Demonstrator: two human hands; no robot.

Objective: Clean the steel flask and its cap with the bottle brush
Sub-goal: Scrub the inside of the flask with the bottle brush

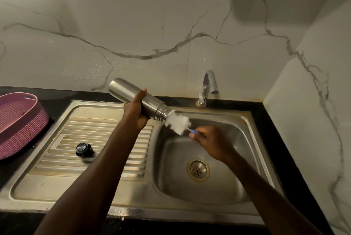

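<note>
View from above a steel sink [252, 132] set in a dark tabletop [266, 107], marble-look wall behind. The left hand [135, 110] grips the steel flask [131, 96] round its middle, fingers wrapped around the far side, thumb on top. The flask is held in the air, tilted, base up & to the far left, threaded mouth down & to the right, over the edge between drainboard and basin. The bottle brush [178, 123], white bristle head, sits at the flask's mouth, most of the head outside; whether its tip is inside can't be told. The right hand [210, 142] pinches the brush's thin blue handle, fingers curled close round it, over the basin. The black cap [84, 150] rests alone on the ribbed drainboard [57, 158], near left, well apart from the flask. A pink woven-look basket [22, 120] stands on the tabletop at far left. A chrome tap [208, 86] rises behind the basin; the drain [198, 169] lies below the right hand.
</note>
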